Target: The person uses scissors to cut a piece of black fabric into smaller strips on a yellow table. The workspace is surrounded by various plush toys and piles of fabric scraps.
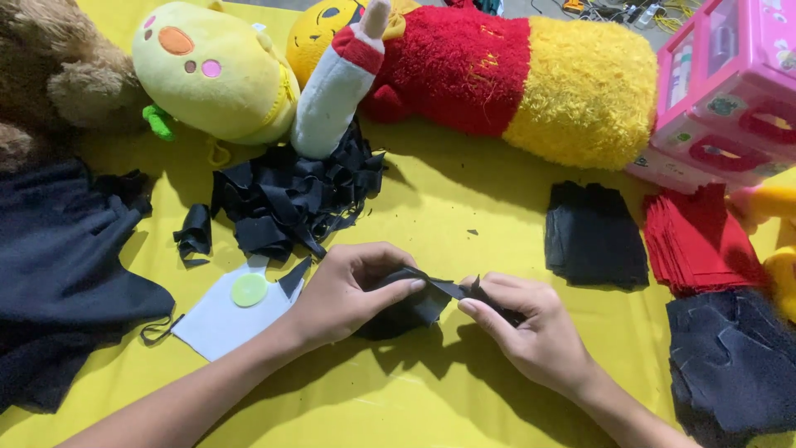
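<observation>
My left hand (348, 290) and my right hand (526, 328) meet at the middle of a yellow sheet (464, 207). Both pinch one piece of black felt (419, 305), the left on its wider part, the right on its narrow pointed end. A pile of black felt scraps (286, 195) lies just beyond my left hand. A white felt piece (217, 319) with a small lime-green disc (249, 290) on it sits left of my left wrist.
Plush toys line the far edge: a brown one (58, 66), a pale yellow one (211, 70), a red-and-yellow one (514, 70). Stacks of black felt squares (593, 236), red felt squares (696, 241) and dark pieces (734, 365) lie right. A pink toy case (730, 91) stands far right. Dark cloth (58, 274) covers the left.
</observation>
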